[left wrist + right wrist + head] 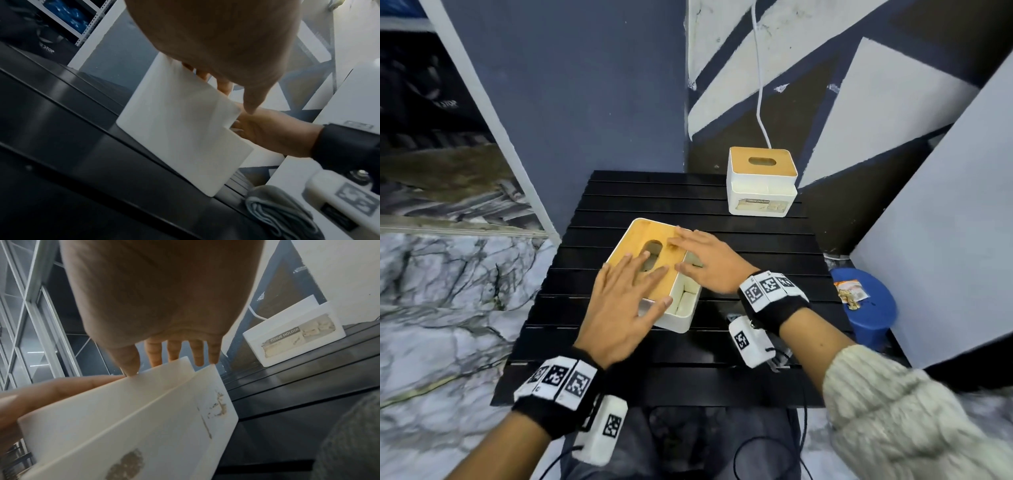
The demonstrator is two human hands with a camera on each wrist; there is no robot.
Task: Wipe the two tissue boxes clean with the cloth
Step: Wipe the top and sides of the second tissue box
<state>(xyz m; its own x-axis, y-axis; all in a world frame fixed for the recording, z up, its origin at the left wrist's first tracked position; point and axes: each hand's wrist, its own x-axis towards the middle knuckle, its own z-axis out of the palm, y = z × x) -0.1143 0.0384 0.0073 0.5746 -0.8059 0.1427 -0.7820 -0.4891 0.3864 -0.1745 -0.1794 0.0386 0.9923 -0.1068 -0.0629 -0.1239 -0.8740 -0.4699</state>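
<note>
The black slatted table (722,377) carries everything in reach, and both tissue boxes are set on it, presumably so that each can be steadied against a firm surface while it is wiped. The near tissue box (678,315) is placed at the table's middle, turned at an angle, with its bamboo lid (633,240) uppermost and its white side compartments open toward the person. The far tissue box (760,195) is left upright at the back right corner, well apart from the hands, its label facing forward; it is probably kept aside for a later turn.

The left hand (619,305) is laid flat on the near box's lid, fingers spread and straight, nothing being gripped. The right hand (709,260) is likewise spread flat on the lid's right part, fingers extended, thumb at the compartment's edge. The box appears to be held down or turned by both palms rather than wiped.

The cloth (277,209) is seen folded on the table beside the near box, below the right wrist, and is held by neither hand. Residue marks are visible on the near box's white wall in the right wrist view, so wiping is judged still outstanding.
</note>
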